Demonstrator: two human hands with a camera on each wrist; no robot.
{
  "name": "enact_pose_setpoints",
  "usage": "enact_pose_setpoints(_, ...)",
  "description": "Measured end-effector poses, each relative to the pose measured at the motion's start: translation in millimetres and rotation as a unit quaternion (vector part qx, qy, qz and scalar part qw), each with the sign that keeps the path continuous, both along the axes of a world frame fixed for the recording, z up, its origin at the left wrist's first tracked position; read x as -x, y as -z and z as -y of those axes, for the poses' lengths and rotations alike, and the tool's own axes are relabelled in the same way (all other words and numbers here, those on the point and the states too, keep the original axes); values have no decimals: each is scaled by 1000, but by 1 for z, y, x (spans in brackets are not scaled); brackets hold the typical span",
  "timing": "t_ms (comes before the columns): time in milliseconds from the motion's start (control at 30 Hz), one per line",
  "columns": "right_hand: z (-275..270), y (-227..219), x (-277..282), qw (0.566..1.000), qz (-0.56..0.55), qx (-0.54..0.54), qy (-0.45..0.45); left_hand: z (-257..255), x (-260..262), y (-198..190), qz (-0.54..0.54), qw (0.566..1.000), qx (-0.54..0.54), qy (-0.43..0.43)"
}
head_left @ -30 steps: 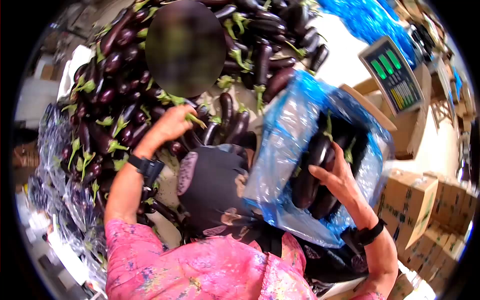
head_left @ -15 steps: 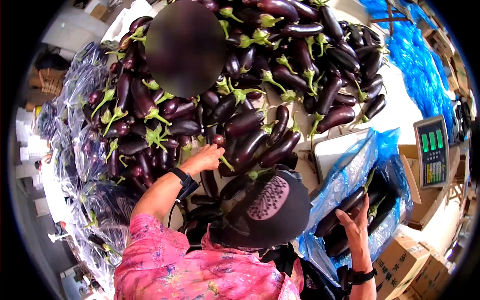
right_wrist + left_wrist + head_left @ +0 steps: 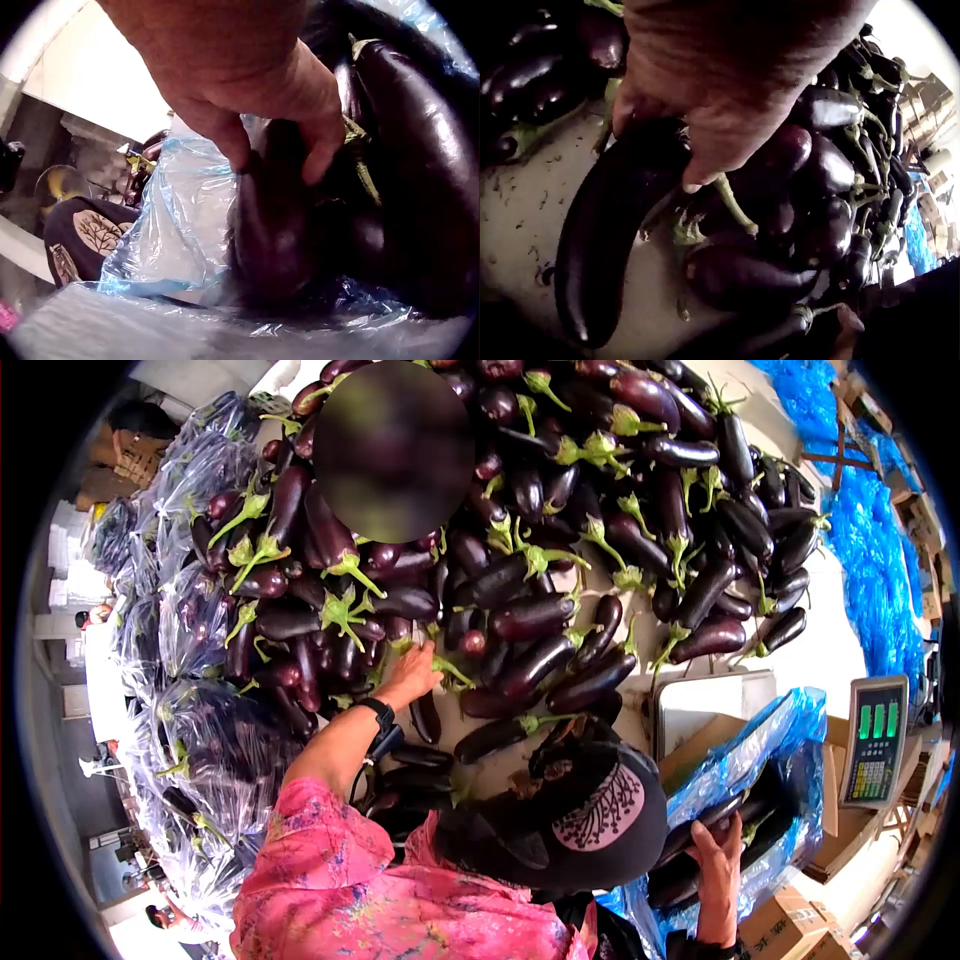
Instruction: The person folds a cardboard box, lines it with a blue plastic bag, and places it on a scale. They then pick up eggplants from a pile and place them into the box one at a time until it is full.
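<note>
In the head view the left hand (image 3: 412, 672) reaches into the eggplant pile at its near edge. The left wrist view shows that hand (image 3: 712, 82) gripping the stem end of a long dark eggplant (image 3: 596, 240), which hangs down over the pale surface. At lower right, the right hand (image 3: 718, 870) is in a box lined with a blue plastic bag (image 3: 790, 730). Its fingers and thumb grip an eggplant (image 3: 274, 225) inside the bag, seen in the right wrist view, with another eggplant (image 3: 420, 142) beside it.
A scale display (image 3: 872, 745) stands right of the lined box, and a metal weighing plate (image 3: 710, 695) lies behind it. Clear plastic bags (image 3: 200, 760) line the left side. Blue plastic (image 3: 875, 580) lies at the far right, cardboard boxes (image 3: 785, 930) at lower right. A capped head (image 3: 570, 810) is between the arms.
The head view has shifted, so the box and the scale display appear lower and farther right. The left hand no longer shows the small round eggplant at its fingertips; the right hand remains in the box.
</note>
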State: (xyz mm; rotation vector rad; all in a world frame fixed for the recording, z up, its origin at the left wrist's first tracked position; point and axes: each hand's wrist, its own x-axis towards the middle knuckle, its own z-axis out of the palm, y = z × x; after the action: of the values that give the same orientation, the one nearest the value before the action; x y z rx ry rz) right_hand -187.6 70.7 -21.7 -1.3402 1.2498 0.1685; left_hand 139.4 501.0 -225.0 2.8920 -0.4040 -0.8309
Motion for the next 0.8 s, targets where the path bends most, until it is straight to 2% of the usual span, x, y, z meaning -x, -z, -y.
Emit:
enact_pose_setpoints(33, 0, 6, 4, 999, 31, -7, 13, -3, -1, 3, 17, 999, 9, -34)
enact_pose_setpoints(67, 1, 8, 7, 1000, 23, -2, 6, -8, -5, 12, 21, 999, 8, -30)
enact_pose_setpoints(100, 3, 10, 7, 1000, 16, 4, 0, -6, -3, 17, 86, 996, 36, -13)
enact_pose_setpoints(200, 1, 9, 3, 999, 9, 5, 30, 30, -12, -7, 166, 959, 229, 0)
enact_pose_setpoints(333, 10, 23, 17, 998, 37, -43, 22, 88, -34, -40, 83, 942, 325, -26)
enact_pose_setpoints(433, 12, 15, 15, 997, 32, -64, 17, 119, -58, -49, 90, 913, 397, -11)
enact_pose_setpoints(500, 13, 12, 19, 998, 14, -54, -1, 143, -78, -60, 88, 899, 426, -44)
enact_pose_setpoints(567, 13, 10, 21, 998, 25, -61, -6, 176, -108, -83, 215, 871, 441, 10)
enact_pose_setpoints(633, 10, 2, 13, 998, 15, -59, -10, 216, -150, -103, 260, 848, 461, 38)
enact_pose_setpoints(700, 11, 3, 12, 998, 16, -64, -4, 254, -177, -132, 342, 836, 421, 85)
enact_pose_setpoints(767, 12, 2, 11, 998, 12, -58, -12, 291, -203, -142, 396, 815, 408, 114)
enact_pose_setpoints(800, 14, 1, 10, 998, 8, -64, -17, 308, -213, -144, 394, 819, 400, 118)
